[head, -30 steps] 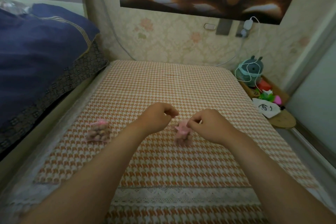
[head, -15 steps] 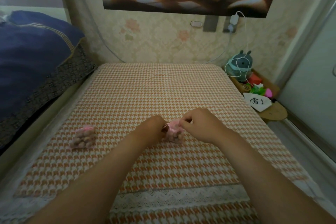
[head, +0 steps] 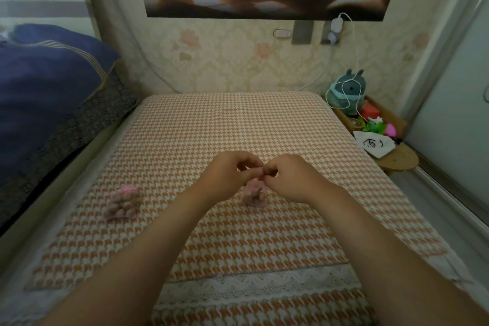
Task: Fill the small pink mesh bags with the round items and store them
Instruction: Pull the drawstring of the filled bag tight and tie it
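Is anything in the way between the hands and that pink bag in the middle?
Nothing visible. The left hand and right hand sit over the pink mesh bag, fingertips pinched at its top, seemingly closing it. The other filled bag lies apart, leftward.

The room was dim and a bit brownish, with soft, flat light. Only faint shadows lay on the checked cloth (head: 211,127) under the hands. The left hand (head: 227,177), the right hand (head: 288,180) and the pink bag (head: 254,194) looked blurry. The wide lens bent the walls at the edges.

A home bedroom: blue bedding (head: 45,87), floral wallpaper (head: 225,58), plush toy (head: 348,92).
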